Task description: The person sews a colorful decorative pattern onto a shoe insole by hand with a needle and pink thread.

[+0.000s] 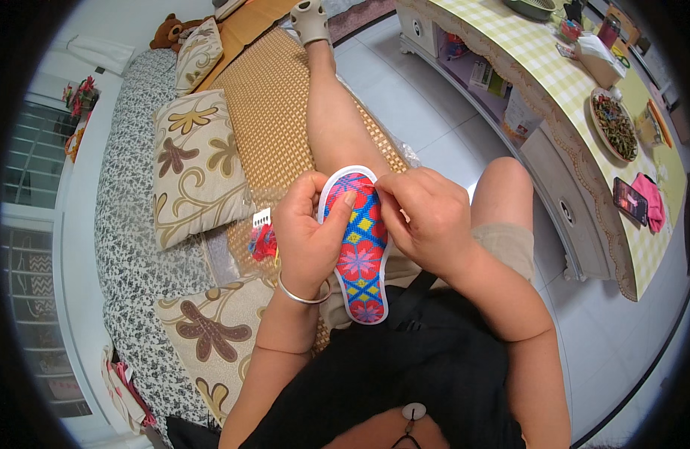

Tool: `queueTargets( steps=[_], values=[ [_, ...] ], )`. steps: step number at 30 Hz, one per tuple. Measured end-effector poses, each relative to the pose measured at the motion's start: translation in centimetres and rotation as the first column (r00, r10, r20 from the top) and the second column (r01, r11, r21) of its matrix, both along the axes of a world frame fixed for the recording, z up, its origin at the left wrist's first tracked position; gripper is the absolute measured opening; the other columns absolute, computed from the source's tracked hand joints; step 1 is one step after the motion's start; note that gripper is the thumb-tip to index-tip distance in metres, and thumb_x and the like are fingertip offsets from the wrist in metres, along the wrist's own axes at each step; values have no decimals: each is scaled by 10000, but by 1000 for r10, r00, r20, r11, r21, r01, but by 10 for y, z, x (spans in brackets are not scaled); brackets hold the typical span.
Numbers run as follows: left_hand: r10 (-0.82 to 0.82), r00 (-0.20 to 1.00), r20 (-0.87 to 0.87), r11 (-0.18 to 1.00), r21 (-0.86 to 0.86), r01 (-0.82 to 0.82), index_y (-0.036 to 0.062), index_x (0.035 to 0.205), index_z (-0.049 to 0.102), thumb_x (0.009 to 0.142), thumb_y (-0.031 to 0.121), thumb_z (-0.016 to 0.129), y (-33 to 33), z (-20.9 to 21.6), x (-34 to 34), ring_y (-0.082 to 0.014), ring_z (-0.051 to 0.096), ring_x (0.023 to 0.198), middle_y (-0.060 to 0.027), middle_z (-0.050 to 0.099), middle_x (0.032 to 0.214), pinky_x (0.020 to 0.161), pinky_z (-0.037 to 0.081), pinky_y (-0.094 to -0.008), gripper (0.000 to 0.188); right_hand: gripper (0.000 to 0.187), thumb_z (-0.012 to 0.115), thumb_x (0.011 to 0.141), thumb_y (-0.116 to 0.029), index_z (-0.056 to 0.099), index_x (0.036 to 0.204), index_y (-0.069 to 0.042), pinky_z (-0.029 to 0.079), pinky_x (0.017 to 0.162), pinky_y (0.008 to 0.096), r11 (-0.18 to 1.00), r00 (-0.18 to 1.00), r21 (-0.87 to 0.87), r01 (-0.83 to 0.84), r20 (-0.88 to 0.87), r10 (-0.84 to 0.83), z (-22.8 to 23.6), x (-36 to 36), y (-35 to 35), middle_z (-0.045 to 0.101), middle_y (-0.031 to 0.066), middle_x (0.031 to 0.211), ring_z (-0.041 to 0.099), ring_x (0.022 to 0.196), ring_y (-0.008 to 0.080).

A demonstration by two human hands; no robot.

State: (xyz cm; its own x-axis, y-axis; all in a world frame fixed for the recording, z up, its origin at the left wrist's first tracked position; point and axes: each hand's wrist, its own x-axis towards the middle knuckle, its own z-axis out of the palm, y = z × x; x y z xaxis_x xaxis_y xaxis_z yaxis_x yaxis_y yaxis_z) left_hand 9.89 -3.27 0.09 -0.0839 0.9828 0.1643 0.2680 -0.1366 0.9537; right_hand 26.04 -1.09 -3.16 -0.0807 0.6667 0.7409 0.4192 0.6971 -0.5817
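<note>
Here we look down from the wearer's head, one wide fisheye view (black at its corners), left hand (306, 236) and right hand (429, 221) close at centre, desk (526, 51) curving away at right.

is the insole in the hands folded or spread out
Spread out: the patterned insole shows its long white-edged outline, with no fold visible; the left hand grips its side.

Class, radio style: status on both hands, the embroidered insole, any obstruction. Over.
Left hand gripping embroidered insole, thumb on its patterned face. Right hand pinched at insole's upper right edge; anything held too small to tell. No obstruction visible.
</note>
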Motion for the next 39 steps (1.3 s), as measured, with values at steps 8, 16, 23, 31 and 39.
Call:
queueTargets(
  steps=[8, 16, 23, 31, 39],
  values=[
    [-10, 999, -35, 1000, 9, 10, 39, 841, 530, 853, 20, 647, -3, 2, 2, -1, 459, 636, 34, 549, 737, 550, 372, -156, 119, 141, 671, 685, -61, 574, 786, -48, 467, 540, 374, 1000, 999, -1, -2, 51, 2, 5, 1, -3, 563, 93, 671, 578, 618, 274],
    [45, 931, -363, 973, 227, 41, 4, 810, 554, 827, 42, 655, -6, 5, 9, -126, 505, 574, -57, 555, 678, 521, 399, -256, 109, 131, 655, 699, -60, 536, 749, -39, 463, 526, 374, 999, 996, 38, -4, 91, 0, 8, 2, -4, 545, 99, 650, 575, 601, 274],
    [105, 915, -389, 955, 297, 17, -1, 786, 583, 806, 52, 666, -11, 7, 19, -202, 542, 543, -108, 577, 663, 510, 420, -308, 101, 164, 694, 681, 8, 608, 818, -24, 473, 537, 342, 999, 998, 40, -5, 59, 2, 3, 1, -2, 598, 108, 681, 593, 597, 273],
    [-28, 971, -239, 962, 257, 91, -2, 888, 587, 848, 24, 661, -14, 4, 15, -34, 492, 664, -7, 573, 762, 586, 399, -176, 88, 175, 719, 699, -21, 623, 845, -28, 481, 609, 333, 1000, 1000, 8, 11, -17, -11, 15, 12, -11, 618, 105, 740, 606, 687, 261],
    [-316, 902, 295, 947, 37, 320, 6, 923, 596, 859, 20, 645, -9, 7, 4, -59, 537, 755, -4, 594, 827, 681, 440, -192, 82, 152, 657, 863, -119, 664, 925, 19, 466, 737, 256, 219, 416, -398, -891, -909, 39, 8, 28, -5, 667, 42, 859, 585, 782, 101]
  ],
)
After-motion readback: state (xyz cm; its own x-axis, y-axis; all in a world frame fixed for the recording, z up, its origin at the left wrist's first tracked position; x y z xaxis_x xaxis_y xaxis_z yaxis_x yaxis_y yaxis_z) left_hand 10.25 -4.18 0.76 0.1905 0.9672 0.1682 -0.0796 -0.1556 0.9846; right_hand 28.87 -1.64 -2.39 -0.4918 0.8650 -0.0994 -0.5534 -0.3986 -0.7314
